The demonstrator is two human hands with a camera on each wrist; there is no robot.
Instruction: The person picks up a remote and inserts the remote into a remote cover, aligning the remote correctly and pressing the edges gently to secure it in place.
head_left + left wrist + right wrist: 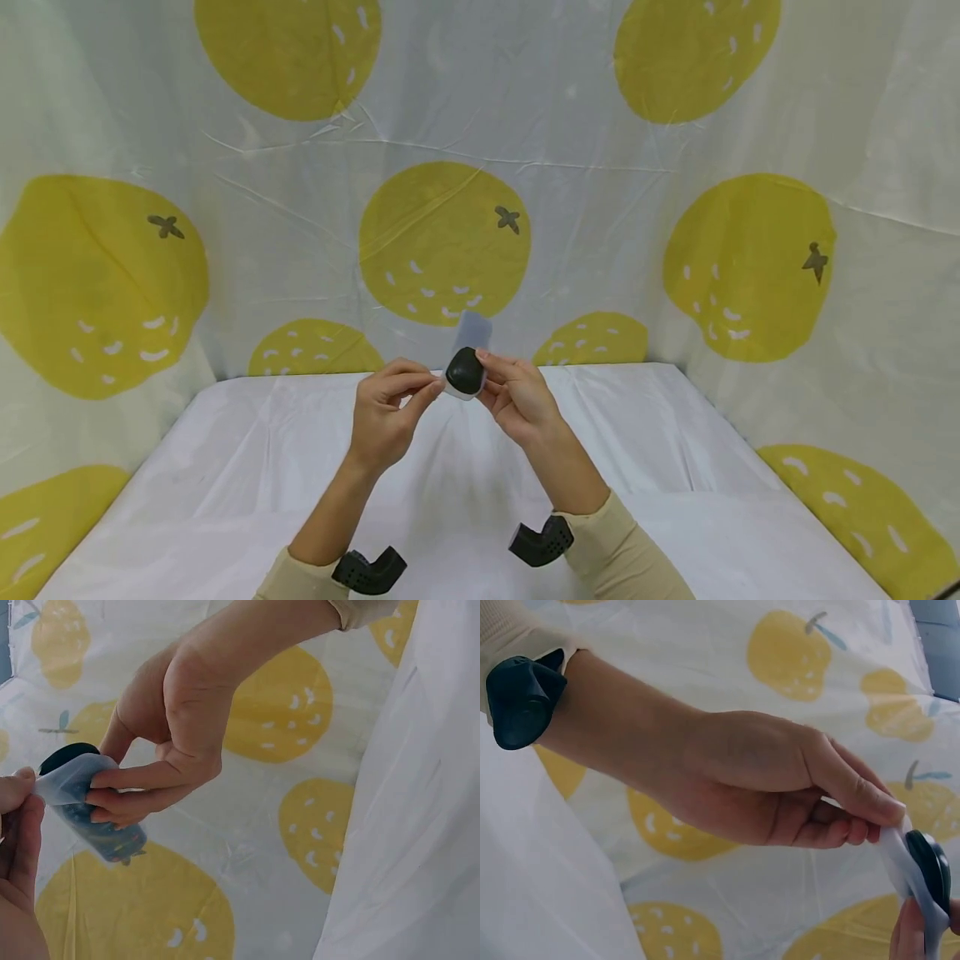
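Note:
A small translucent bluish container [472,330] with a rounded black cap [465,372] is held up in front of me, tilted. My right hand [522,398] grips it, with the thumb at the edge of the cap and, in the left wrist view, fingers curled against the body [105,829]. A soft, milky clear cover [79,776] wraps around it just below the cap. My left hand [386,414] pinches an edge of this cover between thumb and forefinger, drawing it out to a point.
Below the hands spreads a table [465,517] under a white cloth. A pale curtain [562,225] with large yellow fruit prints hangs behind it and along both sides. Each wrist carries a black camera mount [369,572] near the sleeve cuff.

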